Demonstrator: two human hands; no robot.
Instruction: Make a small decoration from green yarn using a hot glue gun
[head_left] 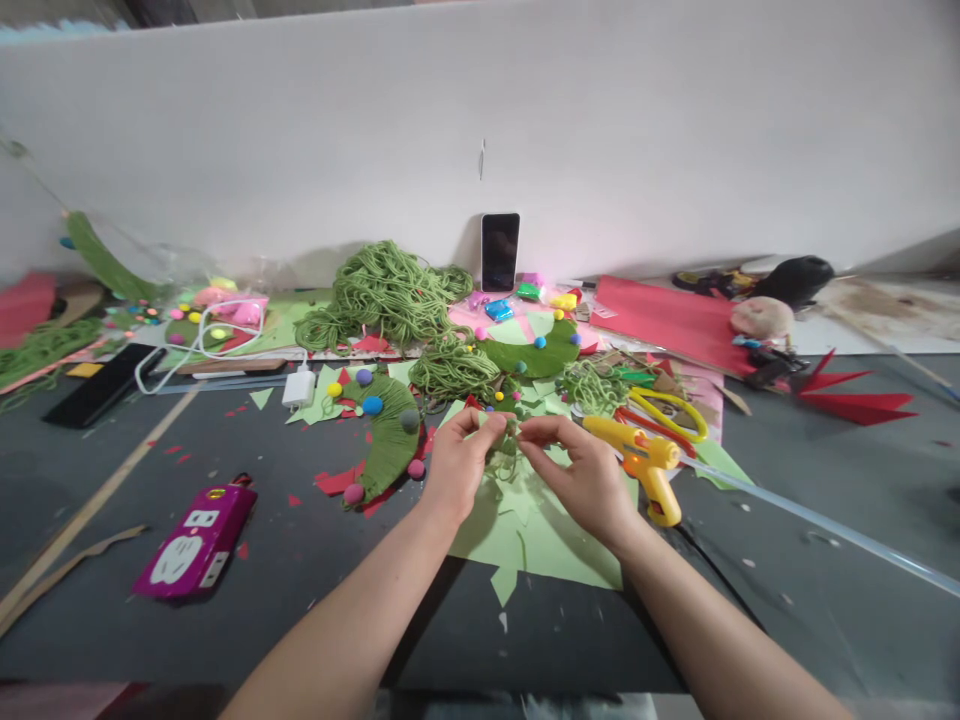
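Observation:
My left hand (461, 460) and my right hand (583, 475) meet over light green paper (570, 555) in the middle of the table. Each is closed in a pinch on a thin bit of green yarn (507, 462), which hangs in small loops between them; its ends are partly hidden by the fingers. To the left of my left hand lies a yarn-wrapped green crescent (386, 445) with coloured pompoms. Close by my right hand, a yellow glue gun (649, 465) rests on its side with a long clear glue stick (825, 530) in its back.
A big heap of green yarn (390, 295) lies at the back, near a phone (500, 252) leaning on the wall. Another pompom crescent (536, 352) sits behind my hands. Yellow-handled scissors (675, 410) lie right; a purple box (196, 540) and white charger (298, 388) lie left.

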